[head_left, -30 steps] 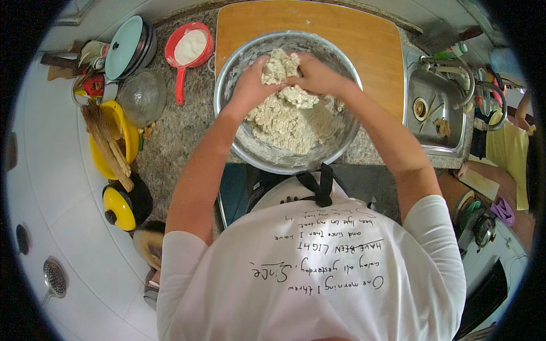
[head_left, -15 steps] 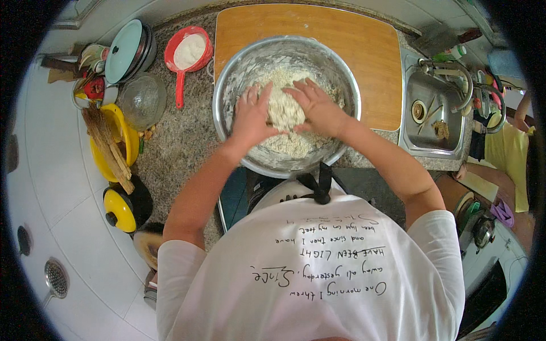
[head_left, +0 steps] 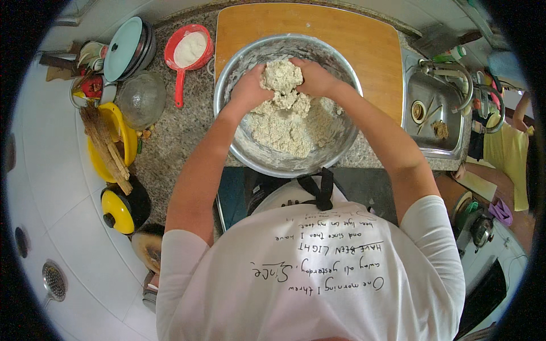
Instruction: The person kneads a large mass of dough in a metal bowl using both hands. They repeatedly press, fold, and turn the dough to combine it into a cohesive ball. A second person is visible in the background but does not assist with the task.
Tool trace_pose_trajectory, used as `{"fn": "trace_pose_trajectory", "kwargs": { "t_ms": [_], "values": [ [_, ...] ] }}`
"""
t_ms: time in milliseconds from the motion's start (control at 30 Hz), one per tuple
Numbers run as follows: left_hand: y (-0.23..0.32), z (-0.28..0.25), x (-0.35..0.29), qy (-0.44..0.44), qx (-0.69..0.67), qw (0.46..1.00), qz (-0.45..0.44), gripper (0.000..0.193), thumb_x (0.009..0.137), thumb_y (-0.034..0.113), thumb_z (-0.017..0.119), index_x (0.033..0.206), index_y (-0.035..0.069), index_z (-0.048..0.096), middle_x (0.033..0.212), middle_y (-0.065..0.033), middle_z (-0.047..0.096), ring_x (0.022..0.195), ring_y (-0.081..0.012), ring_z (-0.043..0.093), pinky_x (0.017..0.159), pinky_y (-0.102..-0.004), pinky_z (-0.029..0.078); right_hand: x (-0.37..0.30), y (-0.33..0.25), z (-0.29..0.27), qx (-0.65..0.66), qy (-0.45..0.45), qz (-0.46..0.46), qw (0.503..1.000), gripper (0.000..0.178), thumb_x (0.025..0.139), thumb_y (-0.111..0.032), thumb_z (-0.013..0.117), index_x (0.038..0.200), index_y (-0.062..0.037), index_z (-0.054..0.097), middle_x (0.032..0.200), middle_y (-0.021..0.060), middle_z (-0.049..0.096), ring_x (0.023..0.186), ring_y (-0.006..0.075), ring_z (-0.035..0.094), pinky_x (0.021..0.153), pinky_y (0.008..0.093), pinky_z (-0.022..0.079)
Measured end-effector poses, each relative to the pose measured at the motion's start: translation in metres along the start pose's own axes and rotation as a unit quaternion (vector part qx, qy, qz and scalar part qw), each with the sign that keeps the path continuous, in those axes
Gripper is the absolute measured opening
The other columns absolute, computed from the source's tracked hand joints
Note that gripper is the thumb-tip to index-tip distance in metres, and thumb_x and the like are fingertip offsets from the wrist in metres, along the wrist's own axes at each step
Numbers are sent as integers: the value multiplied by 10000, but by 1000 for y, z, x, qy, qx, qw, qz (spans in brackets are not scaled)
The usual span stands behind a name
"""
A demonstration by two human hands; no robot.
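A wide metal bowl point(head_left: 267, 165) holds pale, crumbly dough point(head_left: 283, 77), with looser floury bits lying in its near half. My left hand point(head_left: 250, 90) grips the dough clump from the left side, its fingers partly hidden behind and under it. From the right, my right hand point(head_left: 316, 78) curls round the far side of the same clump. Between them the lump is raised toward the bowl's far wall. Flour and dough smears coat the inside of the bowl.
Under the bowl lies a wooden board point(head_left: 375, 68). A red sieve point(head_left: 180, 77) with white flour and a glass bowl point(head_left: 142, 101) stand on the left. Yellow basins and pots line the left edge. At right is a sink point(head_left: 435, 142); a person in yellow point(head_left: 506, 159) is beyond.
My hands have moved from pressing down on the mixture to gripping a clump of it at the bowl's far side. The near part of the dough is now uncovered.
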State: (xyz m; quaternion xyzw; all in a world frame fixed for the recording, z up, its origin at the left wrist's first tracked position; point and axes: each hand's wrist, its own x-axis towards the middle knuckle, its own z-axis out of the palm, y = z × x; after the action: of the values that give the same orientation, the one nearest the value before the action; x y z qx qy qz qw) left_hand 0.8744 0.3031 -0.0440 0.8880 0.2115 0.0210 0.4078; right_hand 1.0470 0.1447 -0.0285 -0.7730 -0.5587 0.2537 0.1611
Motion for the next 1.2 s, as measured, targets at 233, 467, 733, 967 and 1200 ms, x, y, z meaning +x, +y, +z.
{"fn": "trace_pose_trajectory", "kwargs": {
  "t_ms": [233, 467, 733, 967, 1200],
  "values": [
    [55, -29, -90, -24, 97, 989, 108, 868, 639, 177, 840, 1406, 179, 433, 1369, -247, 416, 1282, -455, 385, 1102, -493, 312, -43, -41, -67, 116, -84, -63, 988, 1013, 671, -422, 849, 1489, -76, 361, 1341, 252, 517, 1285, 437, 448, 1075, 494, 374],
    [44, 26, -108, 26, 185, 981, 43, 1186, 540, 419, 916, 1496, 94, 294, 1417, -262, 387, 1289, -499, 356, 1090, -561, 282, -90, -54, 25, -121, 21, -64, 990, 1062, 650, -359, 867, 1508, -126, 287, 1460, 222, 397, 1337, 447, 380, 1073, 502, 386],
    [71, 30, -101, -71, 258, 963, -32, 1160, 565, 332, 918, 1501, 74, 282, 1389, -225, 439, 1207, -430, 468, 981, -481, 445, -93, -45, 57, -211, 23, 30, 977, 949, 673, -185, 803, 1489, -180, 317, 1404, 165, 411, 1284, 427, 420, 951, 547, 463],
    [13, 1, -30, -83, 59, 992, -78, 902, 650, 192, 848, 1433, 137, 404, 1321, -218, 520, 1246, -412, 495, 968, -473, 472, -15, -14, 11, 0, -58, 35, 998, 898, 681, -84, 773, 1474, -133, 355, 1354, 190, 483, 1278, 384, 453, 1038, 446, 433],
    [-15, -4, -38, 40, 49, 996, 56, 896, 711, 204, 820, 1489, 194, 375, 1344, -236, 517, 1284, -416, 457, 1062, -470, 405, -47, -28, -6, 14, 203, -54, 977, 633, 742, 6, 708, 1342, -58, 520, 1275, 189, 578, 1247, 374, 499, 1085, 419, 392]
  ]
}}
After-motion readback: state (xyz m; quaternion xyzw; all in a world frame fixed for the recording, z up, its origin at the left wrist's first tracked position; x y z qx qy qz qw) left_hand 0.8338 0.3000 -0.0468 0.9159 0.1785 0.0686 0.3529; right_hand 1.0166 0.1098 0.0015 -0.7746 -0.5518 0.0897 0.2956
